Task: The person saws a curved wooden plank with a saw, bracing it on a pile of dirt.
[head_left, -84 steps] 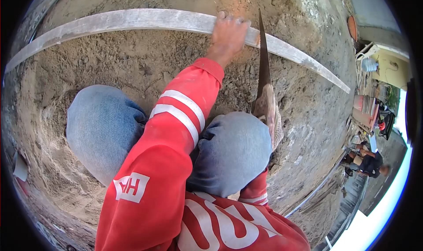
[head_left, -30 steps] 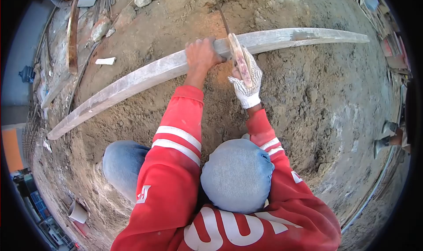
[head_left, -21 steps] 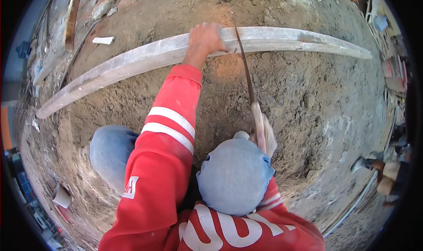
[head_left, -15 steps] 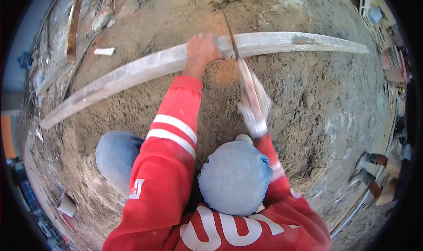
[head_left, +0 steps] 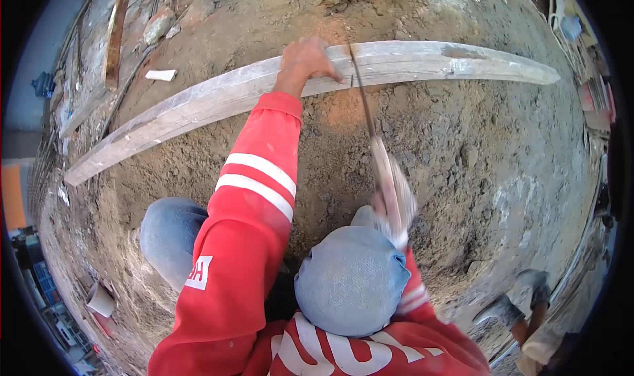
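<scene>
A long, pale wooden beam (head_left: pixel 409 60) lies across the ground in front of me, looking curved in this wide view. My left hand (head_left: pixel 307 60) is bare and grips the beam near its middle, fingers over the far side and thumb on the near side. Just right of that thumb, the thin blade of a handsaw (head_left: pixel 362 92) crosses the beam. My right hand (head_left: pixel 396 204), in a whitish glove and blurred by motion, is closed round the saw's handle near my knee. Orange-brown dust (head_left: pixel 343 108) marks the soil beside the cut.
Rough soil surrounds my denim-covered knees (head_left: pixel 353 280). At lower right, another person's boots (head_left: pixel 503 310) and legs show. A narrow plank (head_left: pixel 115 39), stones (head_left: pixel 158 26) and a white scrap (head_left: pixel 161 75) lie upper left. A white bucket (head_left: pixel 100 299) stands lower left.
My right hand has drawn the saw back toward my body, down and slightly right. My left hand stays on the beam. The other person's legs at right have shifted lower and nearer.
</scene>
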The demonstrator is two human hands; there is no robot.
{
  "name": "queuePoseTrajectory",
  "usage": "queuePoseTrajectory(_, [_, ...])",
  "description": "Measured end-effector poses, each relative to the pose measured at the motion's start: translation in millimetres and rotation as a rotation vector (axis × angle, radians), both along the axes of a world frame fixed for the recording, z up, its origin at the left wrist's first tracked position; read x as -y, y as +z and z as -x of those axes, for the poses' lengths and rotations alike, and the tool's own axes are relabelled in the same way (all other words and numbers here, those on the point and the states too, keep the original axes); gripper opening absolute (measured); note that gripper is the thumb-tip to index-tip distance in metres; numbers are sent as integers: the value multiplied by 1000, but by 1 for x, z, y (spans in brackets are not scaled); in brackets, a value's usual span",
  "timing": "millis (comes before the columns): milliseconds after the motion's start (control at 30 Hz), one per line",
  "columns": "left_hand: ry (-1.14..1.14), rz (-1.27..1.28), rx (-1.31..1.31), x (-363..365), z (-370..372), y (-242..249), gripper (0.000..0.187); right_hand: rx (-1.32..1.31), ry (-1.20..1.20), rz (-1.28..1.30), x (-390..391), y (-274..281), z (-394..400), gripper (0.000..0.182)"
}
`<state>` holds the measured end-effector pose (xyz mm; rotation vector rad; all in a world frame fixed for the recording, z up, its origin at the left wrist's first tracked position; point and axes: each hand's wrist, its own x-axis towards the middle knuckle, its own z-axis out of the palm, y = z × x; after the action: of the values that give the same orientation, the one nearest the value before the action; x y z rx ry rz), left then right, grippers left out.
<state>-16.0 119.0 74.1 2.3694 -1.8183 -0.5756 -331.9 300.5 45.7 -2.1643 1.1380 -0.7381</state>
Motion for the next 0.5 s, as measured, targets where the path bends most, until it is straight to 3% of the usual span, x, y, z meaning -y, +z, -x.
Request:
queuePoseTrajectory(67, [55,52,9,0,4,3,75,171,52,304,71,-24,-51,73])
queuePoseTrajectory(133, [46,19,22,-5,11,8,75,348,38,566,129,-34,-100,63])
queuePoseTrajectory(167, [62,-13,30,-7,10,10,75,349,41,565,129,-30,-101,63])
queuePoseTrajectory(233, [50,-2,24,-10,9,14,74,624,-42,-116,120,-11,-95,56])
queuePoseTrajectory(267, [27,21,27,-11,8,12,74,421,-20,295,102,-3,-81,48])
queuePoseTrajectory(300, [38,19,21,-7,5,6,74,297,-95,354,81,-38,-57,47])
queuePoseTrajectory(333, [8,63,11,-3,0,-1,74,24,-148,113,47,-23,-37,48])
queuePoseTrajectory(367, [-20,105,0,-1,-3,-9,74,115,-38,24,22,-28,-11,48])
queuePoseTrajectory(400, [-2,99,-8,2,-6,-14,74,-56,-11,82,-2,-66,19,47])
queuePoseTrajectory(500, [-13,62,-1,7,-7,-16,74,123,-66,-35,-27,2,8,63])
